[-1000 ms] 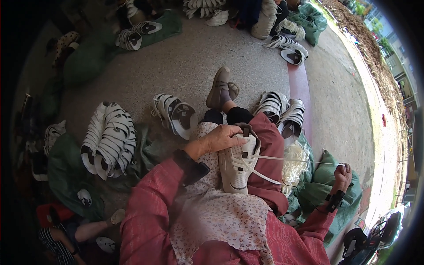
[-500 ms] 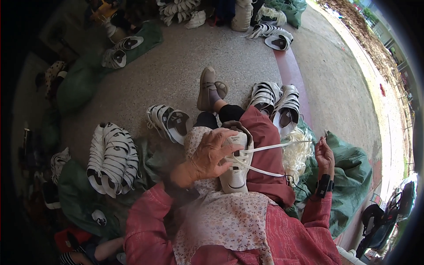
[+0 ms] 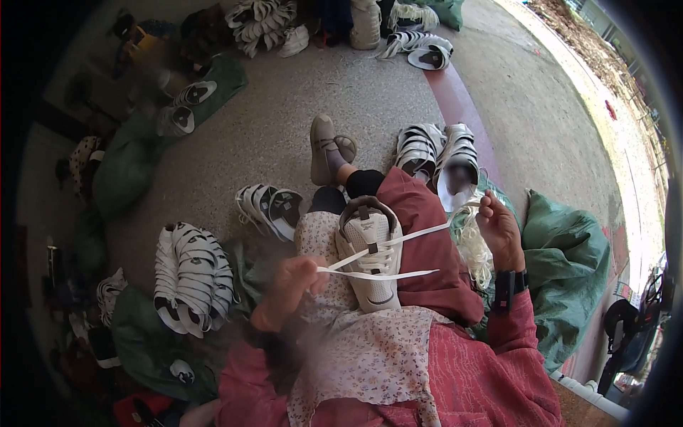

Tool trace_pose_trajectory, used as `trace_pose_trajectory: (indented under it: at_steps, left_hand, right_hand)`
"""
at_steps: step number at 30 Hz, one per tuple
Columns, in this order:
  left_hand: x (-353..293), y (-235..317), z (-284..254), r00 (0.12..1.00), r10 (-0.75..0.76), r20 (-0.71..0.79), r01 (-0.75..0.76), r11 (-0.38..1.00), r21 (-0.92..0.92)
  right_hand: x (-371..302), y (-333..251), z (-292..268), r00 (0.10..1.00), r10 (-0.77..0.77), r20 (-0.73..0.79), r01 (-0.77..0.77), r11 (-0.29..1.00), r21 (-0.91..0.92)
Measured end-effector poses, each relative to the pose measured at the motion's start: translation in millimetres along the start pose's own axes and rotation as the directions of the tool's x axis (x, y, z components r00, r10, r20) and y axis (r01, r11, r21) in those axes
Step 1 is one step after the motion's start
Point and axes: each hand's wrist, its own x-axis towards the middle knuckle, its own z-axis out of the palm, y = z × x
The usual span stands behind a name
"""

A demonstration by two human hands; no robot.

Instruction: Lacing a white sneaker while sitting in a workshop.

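A cream sneaker (image 3: pixel 347 249) rests on my lap, its toe pointing toward me and its dark-lined opening facing away. White shoelace (image 3: pixel 421 231) is threaded through part of its eyelets. To the left of the shoe, my left hand (image 3: pixel 286 286) is closed in a pinch on the lace. From that pinch, one stretch runs to the eyelets, and a loose end lies across the toe. Out to the right, my right hand (image 3: pixel 500 231) pinches the lace's other length and draws it up from the shoe. Blur softens the left fingers.
Right of my legs lies a bundle of white laces (image 3: pixel 471 249) beside a green sack (image 3: pixel 569 249). Nested white shoe uppers stand at the left (image 3: pixel 193 274), ahead (image 3: pixel 269 208) and ahead right (image 3: pixel 420 153). Other people (image 3: pixel 142 43) sit at the far left.
My left hand has come off the shoe and moved left, pulling lace with it. My right hand has shifted up and slightly left, still pinching the lace. The view has tilted slightly.
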Motion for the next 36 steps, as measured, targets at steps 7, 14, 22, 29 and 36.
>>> trace_pose_trajectory:
  at_steps: [7,14,22,29,36]
  left_hand:
    - [-71,-24,-91,0.853,0.027,-0.522,-0.460,0.514,-0.724]
    - [-118,-79,-148,0.746,-0.104,-0.658,-0.552,0.457,-0.697]
    - [-148,-151,-140,0.677,-0.436,-0.593,-0.430,0.420,-0.799]
    - [-124,-132,-117,0.641,-0.526,-0.559,-0.008,0.724,-0.690]
    - [-46,-35,-66,0.792,0.319,-0.521,0.319,0.512,0.798]
  right_hand:
    - [34,-139,-154,0.922,-0.259,-0.289,0.325,0.922,0.213]
    - [44,-141,-158,0.877,-0.348,-0.331,0.374,0.927,0.015]
    - [12,-130,-207,0.893,-0.314,-0.322,0.338,0.941,0.023]
    - [12,-101,-192,0.919,-0.108,-0.380,0.002,0.963,-0.269]
    - [2,-1,-19,0.970,-0.241,0.000,0.067,0.269,-0.961]
